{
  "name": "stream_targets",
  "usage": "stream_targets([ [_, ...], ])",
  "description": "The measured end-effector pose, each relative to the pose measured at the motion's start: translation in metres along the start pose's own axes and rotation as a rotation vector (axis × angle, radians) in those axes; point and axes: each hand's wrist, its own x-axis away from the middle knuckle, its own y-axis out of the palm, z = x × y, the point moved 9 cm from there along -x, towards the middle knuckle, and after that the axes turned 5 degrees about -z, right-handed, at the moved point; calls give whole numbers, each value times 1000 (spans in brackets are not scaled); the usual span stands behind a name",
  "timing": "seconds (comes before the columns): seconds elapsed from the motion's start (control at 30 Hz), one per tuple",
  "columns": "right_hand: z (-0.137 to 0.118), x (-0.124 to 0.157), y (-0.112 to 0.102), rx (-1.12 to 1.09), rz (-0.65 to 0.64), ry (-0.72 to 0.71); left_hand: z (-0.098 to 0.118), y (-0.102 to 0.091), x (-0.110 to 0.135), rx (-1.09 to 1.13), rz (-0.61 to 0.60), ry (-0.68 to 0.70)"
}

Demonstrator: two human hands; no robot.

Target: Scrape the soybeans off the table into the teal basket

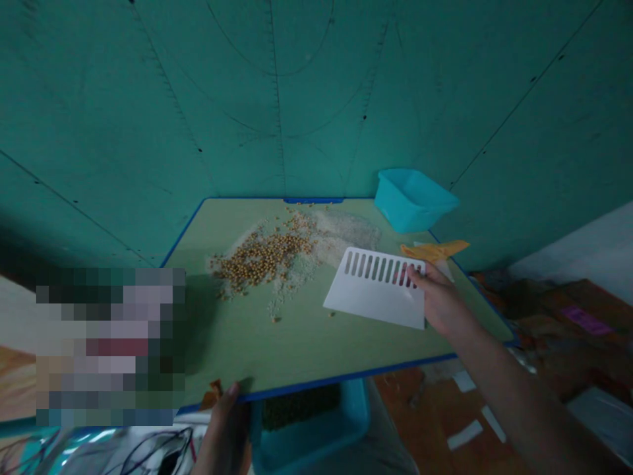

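My right hand (442, 303) grips the right edge of a white plastic scraper (376, 297) with a row of slots, held over a green board (316, 336) with a blue rim. A heap of tan beans (262, 254) mixed with white grains (341, 231) lies on the board to the left of the scraper. My left hand (227, 429) holds the board's near edge from below, thumb on top.
A teal tub (413, 198) stands at the board's far right corner, an orange scrap (435, 251) beside it. Under the near edge sits a blue bin (311, 422) with dark green contents. Cables (148, 452) lie at lower left. Teal wall behind.
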Motion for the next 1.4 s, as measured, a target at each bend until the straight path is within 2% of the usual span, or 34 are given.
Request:
stream_targets([
  [0.2,16,18,16,19,-77,61,0,3,9,46,94,-41],
  [0.3,24,28,29,39,-149,123,-3,4,10,43,74,-89],
  [0.47,33,44,45,36,-271,233,1,4,8,0,1,-82],
  [0.53,29,39,50,26,-272,219,3,5,8,-25,-37,-85],
  [0.63,18,17,64,9,-259,139,9,7,8,-65,-76,-50],
  [0.73,7,-9,86,-37,-250,48,10,5,9,-82,-73,-47],
  [0.8,6,-22,106,-35,-284,36,7,3,9,-90,-56,-79],
  [0.93,11,-27,129,4,-335,30,4,0,9,-74,-51,-87],
  [1.1,20,-22,127,17,-369,41,-1,-1,8,6,-32,-97],
  [1.2,20,-23,121,37,-358,55,1,-3,6,53,14,-49],
  [1.4,15,-26,117,0,-309,-7,0,-3,4,24,18,-30],
])
